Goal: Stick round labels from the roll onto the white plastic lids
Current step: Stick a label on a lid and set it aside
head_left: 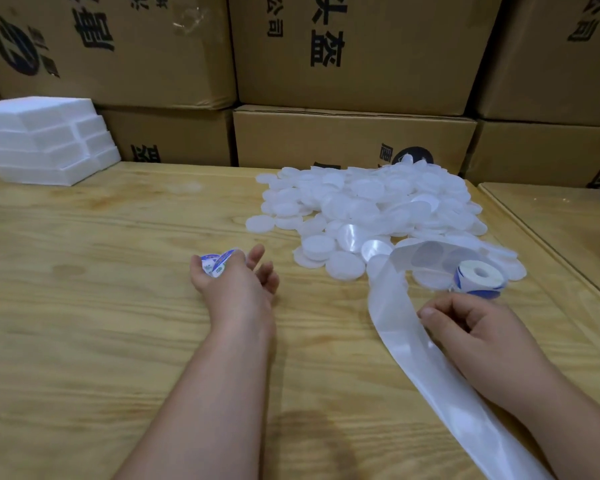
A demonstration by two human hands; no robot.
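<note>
A heap of white plastic lids (368, 206) lies on the wooden table (101, 271), right of the middle. My left hand (236, 282) is just left of the heap and holds a couple of lids with blue-printed labels (217, 263) between thumb and fingers. The small label roll (478, 277) sits at the heap's near right edge, beside my right hand (471, 327). That hand's curled fingers pinch the shiny empty backing strip (406, 327), which runs from the roll down toward the bottom right.
Stacked brown cardboard boxes (354, 136) line the far side of the table. A pile of white foam blocks (45, 140) stands at the far left. A second wooden surface (561, 220) adjoins on the right.
</note>
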